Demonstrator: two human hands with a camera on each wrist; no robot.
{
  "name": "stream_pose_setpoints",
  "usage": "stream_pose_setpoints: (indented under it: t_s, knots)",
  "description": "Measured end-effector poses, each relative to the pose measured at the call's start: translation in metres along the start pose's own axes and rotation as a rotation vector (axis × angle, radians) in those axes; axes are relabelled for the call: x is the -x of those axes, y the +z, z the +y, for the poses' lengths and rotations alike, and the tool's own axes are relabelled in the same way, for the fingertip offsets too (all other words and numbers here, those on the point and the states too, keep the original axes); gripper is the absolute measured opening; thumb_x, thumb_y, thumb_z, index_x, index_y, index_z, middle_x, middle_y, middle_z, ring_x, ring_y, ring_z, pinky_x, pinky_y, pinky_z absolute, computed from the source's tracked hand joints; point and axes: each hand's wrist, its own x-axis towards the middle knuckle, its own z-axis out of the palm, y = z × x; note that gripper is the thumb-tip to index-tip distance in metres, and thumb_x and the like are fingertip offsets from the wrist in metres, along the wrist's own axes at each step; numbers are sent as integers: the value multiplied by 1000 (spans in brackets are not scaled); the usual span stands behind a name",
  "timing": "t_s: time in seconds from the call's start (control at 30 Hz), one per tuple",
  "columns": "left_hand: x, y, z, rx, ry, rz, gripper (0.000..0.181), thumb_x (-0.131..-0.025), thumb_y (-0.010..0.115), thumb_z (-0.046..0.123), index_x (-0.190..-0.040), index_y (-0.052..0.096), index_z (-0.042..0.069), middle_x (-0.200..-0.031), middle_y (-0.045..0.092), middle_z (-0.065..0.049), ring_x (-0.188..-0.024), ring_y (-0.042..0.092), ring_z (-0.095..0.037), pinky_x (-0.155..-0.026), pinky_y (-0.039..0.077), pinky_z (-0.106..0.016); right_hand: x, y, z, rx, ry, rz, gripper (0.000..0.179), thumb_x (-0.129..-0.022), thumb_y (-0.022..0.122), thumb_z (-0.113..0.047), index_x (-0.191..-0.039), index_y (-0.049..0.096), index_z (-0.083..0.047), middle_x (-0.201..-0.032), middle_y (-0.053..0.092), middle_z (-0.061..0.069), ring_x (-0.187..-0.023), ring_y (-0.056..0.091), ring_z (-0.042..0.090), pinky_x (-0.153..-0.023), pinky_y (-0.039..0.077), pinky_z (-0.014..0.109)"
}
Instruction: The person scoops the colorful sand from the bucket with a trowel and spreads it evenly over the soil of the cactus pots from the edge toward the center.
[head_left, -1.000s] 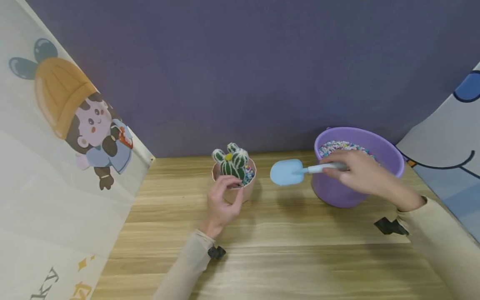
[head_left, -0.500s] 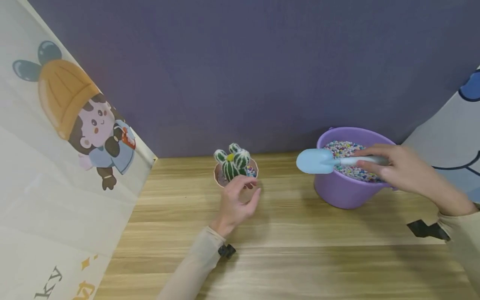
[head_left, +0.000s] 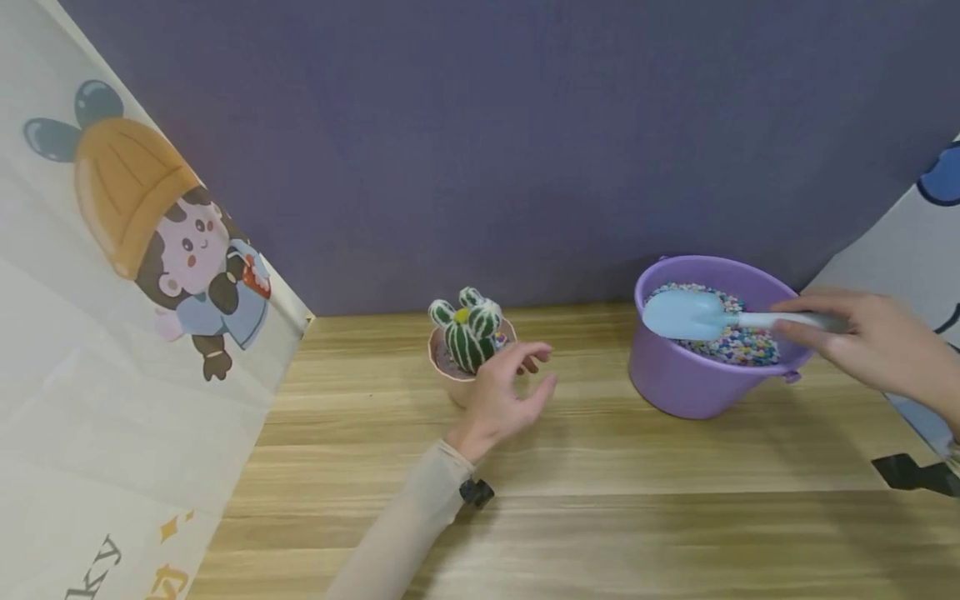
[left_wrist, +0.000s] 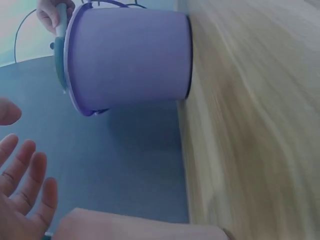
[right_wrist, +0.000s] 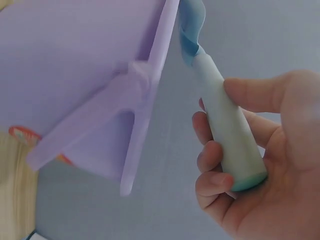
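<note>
My right hand (head_left: pixel 877 343) grips the white handle of a small blue shovel (head_left: pixel 684 315); in the right wrist view the fingers and thumb wrap around that handle (right_wrist: pixel 229 125). The shovel's blade is over the mouth of a purple bucket (head_left: pixel 678 379), which holds small multicoloured pebbles (head_left: pixel 753 352). To the left, a green and white cactus (head_left: pixel 467 343) sits in a pale pink pot (head_left: pixel 455 388). My left hand (head_left: pixel 501 404) is in front of the pot's right side and partly hides it. Its fingers are loosely bent, with nothing in them.
Everything stands on a wood-grain table (head_left: pixel 600 533). A dark blue-grey wall (head_left: pixel 510 150) rises along its back edge. Cloths printed with cartoon figures (head_left: pixel 142 196) hang at left and right. The bucket's handle (right_wrist: pixel 85 117) hangs down its side in the right wrist view.
My right hand has carried the shovel rightward, from between pot and bucket to over the bucket. My left hand has drifted right from the pot's front, its fingers spreading a little.
</note>
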Motion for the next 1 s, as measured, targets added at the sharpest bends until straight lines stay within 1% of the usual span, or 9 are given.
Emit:
stream_pose_setpoints:
  t_s: [0.17,0.33,0.47,0.67,0.73,0.8,0.9,0.97,1.0]
  knots:
    - [-13,9,6,-19,-118,-105,44,-96,75,27,-137,65,14,-121,71,-2,-105,66,-16,-92,60,-35,4,-3,11,25,52,35,49,-106,64,-36,-132,68,6,-131,59,42,-100,61,60,-78,46,72]
    - [-22,19,11,-26,-188,-163,50,-99,72,36,-143,61,15,-130,67,0,-114,65,-17,-97,57,-29,5,-4,17,48,49,60,45,-102,68,-31,-124,72,8,-124,63,42,-90,64,55,-66,48,58]
    - [-26,28,14,-34,-229,-198,56,-99,71,41,-148,57,18,-138,64,1,-121,65,-19,-101,56,-28,6,-5,20,68,54,75,43,-101,69,-31,-122,73,7,-124,64,42,-94,63,60,-71,48,65]
    - [-33,41,21,-29,-266,-233,63,-98,72,42,-154,51,20,-155,55,0,-138,60,-22,-116,52,-39,9,-5,29,88,91,97,43,-101,68,-28,-121,71,10,-125,62,44,-104,59,67,-78,47,72]
    - [-37,45,24,-32,-275,-242,65,-98,72,43,-156,49,21,-160,52,0,-142,57,-21,-118,50,-42,10,-5,30,85,88,109,41,-99,70,-24,-119,71,12,-123,62,45,-105,58,69,-75,50,66]
    - [-39,50,27,-35,-291,-243,67,-98,72,44,-157,48,24,-162,50,2,-144,55,-20,-119,49,-45,10,-5,32,73,71,126,38,-97,72,-21,-117,72,12,-120,64,44,-102,60,68,-66,50,51]
    - [-43,62,31,-34,-306,-257,69,-98,71,47,-159,45,25,-164,47,3,-146,53,-19,-120,48,-47,10,-5,38,35,45,160,33,-92,77,-16,-111,75,11,-114,67,44,-82,68,49,-61,36,25]
    - [-44,70,33,-28,-320,-267,71,-98,70,50,-160,44,26,-165,46,4,-147,53,-19,-120,48,-47,10,-3,43,5,38,185,31,-90,77,-13,-109,75,12,-111,67,44,-73,65,17,-60,33,18]
    - [-44,73,35,-26,-325,-275,73,-98,70,51,-161,43,26,-166,46,4,-147,52,-18,-121,47,-46,10,-2,44,-3,41,193,30,-90,77,-11,-108,75,13,-110,67,44,-73,61,11,-59,31,17]
